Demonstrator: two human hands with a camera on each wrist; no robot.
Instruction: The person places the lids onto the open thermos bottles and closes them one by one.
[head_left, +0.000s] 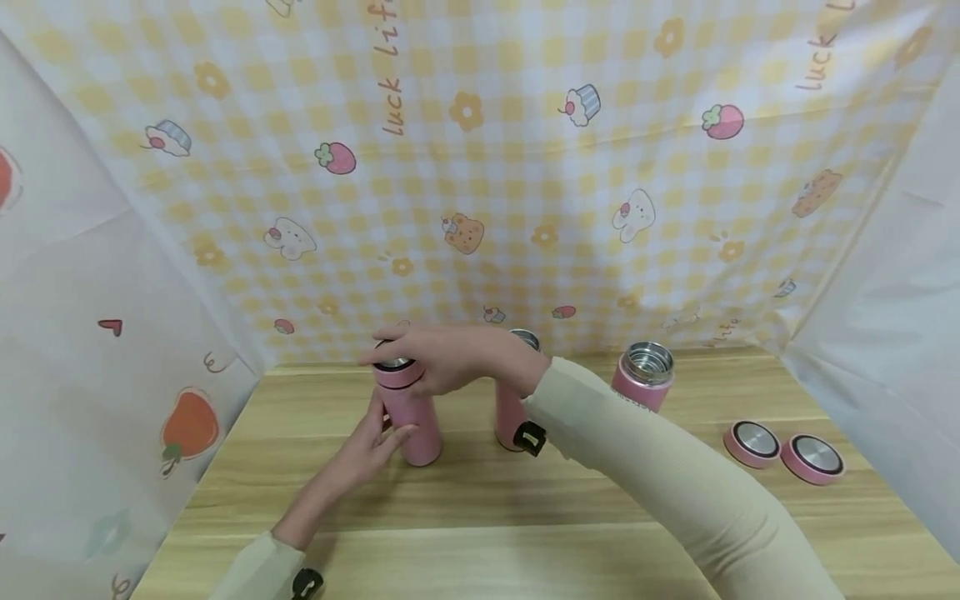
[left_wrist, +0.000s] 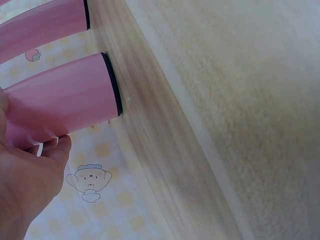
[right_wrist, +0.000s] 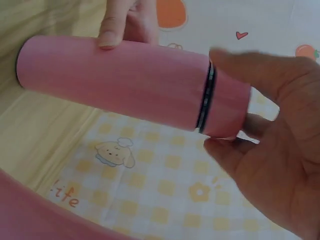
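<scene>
A pink thermos bottle (head_left: 422, 433) stands upright on the table at the left of the row. Around its body my left hand (head_left: 369, 450) is wrapped, thumb across the near side; the left wrist view shows the hand (left_wrist: 32, 182) on the bottle's lower wall (left_wrist: 70, 100). My right hand (head_left: 453, 358) reaches over from the right and grips the pink lid (head_left: 397, 377) on top. In the right wrist view, thumb and fingers hold the lid (right_wrist: 228, 107) from both sides, and a dark band shows between lid and body.
Two lidless pink bottles stand to the right: a middle one (head_left: 510, 412), partly behind my right forearm, and another (head_left: 643, 379) with a bare steel mouth. Two pink lids with silver tops, one (head_left: 752, 443) beside the other (head_left: 813, 460), lie on the wooden table (head_left: 450, 567). A checked cloth (head_left: 525, 183) hangs behind.
</scene>
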